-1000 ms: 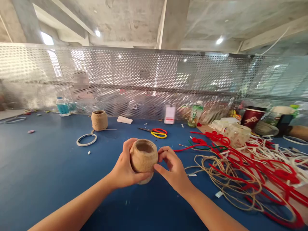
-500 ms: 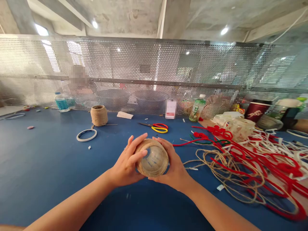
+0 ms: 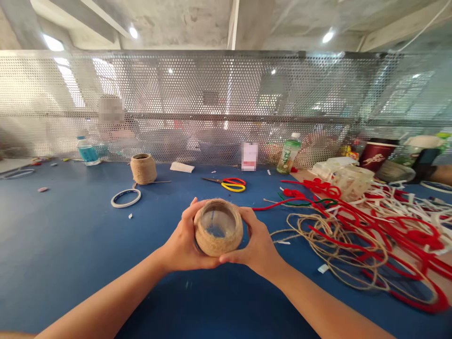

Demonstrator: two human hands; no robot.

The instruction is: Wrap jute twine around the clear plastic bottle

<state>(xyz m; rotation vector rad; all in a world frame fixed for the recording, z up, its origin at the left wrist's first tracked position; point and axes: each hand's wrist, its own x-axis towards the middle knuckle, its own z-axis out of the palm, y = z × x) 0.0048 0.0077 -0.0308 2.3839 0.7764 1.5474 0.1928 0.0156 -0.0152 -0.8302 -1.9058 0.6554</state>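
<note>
Perforated steel screen [image 3: 226, 103] runs along the far side of a deep blue counter [image 3: 63, 263], under a bare concrete ceiling, and a blurred person [image 3: 116, 127] shows faintly through the mesh. At the near edge, a person's left hand [image 3: 182, 241] and right hand [image 3: 256, 245] cup a squat roll of tan jute twine [image 3: 218, 228] between them, its clear, see-through centre facing up. The fingers [image 3: 249, 219] are curled around both sides of the roll, holding it firmly, and neither hand is spread wide.

Up and to the left of the fingers stands a second, upright jute roll [image 3: 143, 168], just behind a white tape ring [image 3: 125, 198] lying flat. Straight ahead of the fingers lie scissors with red and yellow handles [image 3: 233, 186] — well apart from the hands. Past them stands a green-labelled plastic bottle [image 3: 288, 153].

To the right of the fingers, a loose tangle of jute cord [image 3: 328, 249] spreads across the counter, mixed with bright red pipe cleaners [image 3: 367, 226] and white strips [image 3: 391, 203]. Farther right, beyond the heap, are a clear plastic tub [image 3: 351, 182] and a dark red paper cup [image 3: 376, 154].
</note>
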